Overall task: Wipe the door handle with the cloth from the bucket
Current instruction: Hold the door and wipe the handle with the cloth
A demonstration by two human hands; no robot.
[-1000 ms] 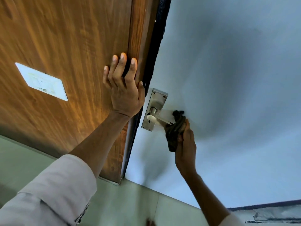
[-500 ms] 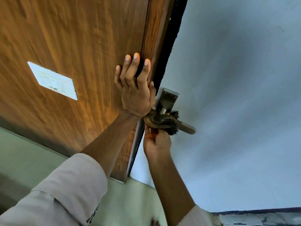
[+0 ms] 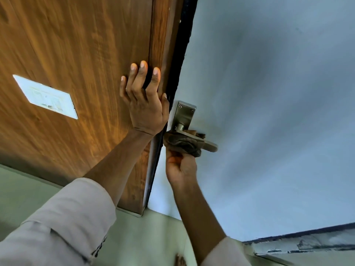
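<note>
A metal lever door handle (image 3: 210,146) on a steel backplate (image 3: 184,114) is fixed to the pale blue-grey door face. A dark brownish cloth (image 3: 184,144) is wrapped over the inner part of the lever. My right hand (image 3: 179,166) grips the cloth from below, fingers closed around it and the lever. My left hand (image 3: 143,104) lies flat with fingers spread against the brown wooden door (image 3: 80,54), right at its edge, and holds nothing. The lever's outer tip shows bare past the cloth. No bucket is in view.
A white rectangular label (image 3: 46,96) is stuck on the wooden surface at left. Pale green floor tiles (image 3: 149,242) lie below. A worn dark-edged strip (image 3: 299,244) runs along the lower right. A toe tip (image 3: 180,261) shows at the bottom edge.
One second ago my right hand held the cloth at the lever's outer end; it slid inward toward the backplate and now wraps the lever's inner part. My left hand stays pressed on the wood.
</note>
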